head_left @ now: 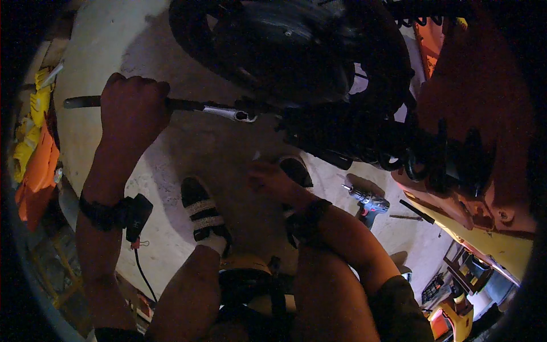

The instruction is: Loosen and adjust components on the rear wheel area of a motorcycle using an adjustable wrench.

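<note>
My left hand is closed in a fist around the black handle of a long wrench. The tool lies level across the view, and its silver, ring-like head points right, close to a dark wheel and shock absorber assembly. Whether the head touches that assembly I cannot tell in the dim light. Low between my knees and beside my right shoe, my right hand hangs in shadow. Its fingers are too dark to show their pose or anything held.
A cordless drill lies on the concrete floor to the right, near a thin rod. Orange bodywork stands at the right. Yellow and orange parts sit along the left edge. A large tire looms ahead.
</note>
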A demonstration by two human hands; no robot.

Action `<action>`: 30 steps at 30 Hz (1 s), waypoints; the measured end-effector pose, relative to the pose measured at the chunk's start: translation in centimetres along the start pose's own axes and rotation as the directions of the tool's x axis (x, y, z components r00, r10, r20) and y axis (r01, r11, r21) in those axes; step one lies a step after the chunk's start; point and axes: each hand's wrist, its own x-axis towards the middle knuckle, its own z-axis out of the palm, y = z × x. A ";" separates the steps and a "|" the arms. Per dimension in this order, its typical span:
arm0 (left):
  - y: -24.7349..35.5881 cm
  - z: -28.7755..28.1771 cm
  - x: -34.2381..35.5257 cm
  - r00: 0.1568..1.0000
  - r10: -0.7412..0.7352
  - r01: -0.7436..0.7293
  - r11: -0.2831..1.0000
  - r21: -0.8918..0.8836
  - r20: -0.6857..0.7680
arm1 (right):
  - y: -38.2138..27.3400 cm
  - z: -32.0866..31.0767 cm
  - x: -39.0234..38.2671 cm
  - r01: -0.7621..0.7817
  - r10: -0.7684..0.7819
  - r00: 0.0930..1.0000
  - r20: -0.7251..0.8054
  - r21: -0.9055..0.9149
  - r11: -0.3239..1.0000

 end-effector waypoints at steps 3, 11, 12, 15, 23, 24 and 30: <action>0.6 0.3 0.4 0.996 0.033 -0.031 0.999 0.016 -0.077 | 0.8 -0.1 -0.7 -0.266 0.292 0.956 0.016 0.467 0.843; 2.2 -4.7 0.1 0.980 0.079 -0.069 0.996 0.061 -0.180 | 1.3 0.8 0.3 -0.195 0.200 0.979 0.032 0.427 0.883; 2.7 -4.8 0.2 0.977 0.089 -0.079 0.995 0.058 -0.195 | 1.9 0.7 0.1 -0.155 0.159 0.987 0.022 0.391 0.907; 4.4 -5.1 0.6 0.966 0.119 -0.109 0.993 0.055 -0.230 | 2.6 0.4 0.0 0.001 0.000 1.000 -0.006 0.226 0.974; 6.4 -4.0 1.1 0.959 0.166 -0.146 0.984 0.099 -0.232 | 0.3 0.3 0.5 -0.017 0.018 1.000 0.006 -0.097 0.995; 6.2 -3.8 1.1 0.963 0.148 -0.128 0.987 0.102 -0.226 | 0.0 -0.1 0.4 0.053 -0.054 0.999 0.001 -0.238 0.970; 3.1 3.6 3.2 0.991 0.016 0.006 0.988 -0.156 0.137 | -0.7 -0.5 0.5 0.217 -0.225 0.973 0.055 -0.547 0.808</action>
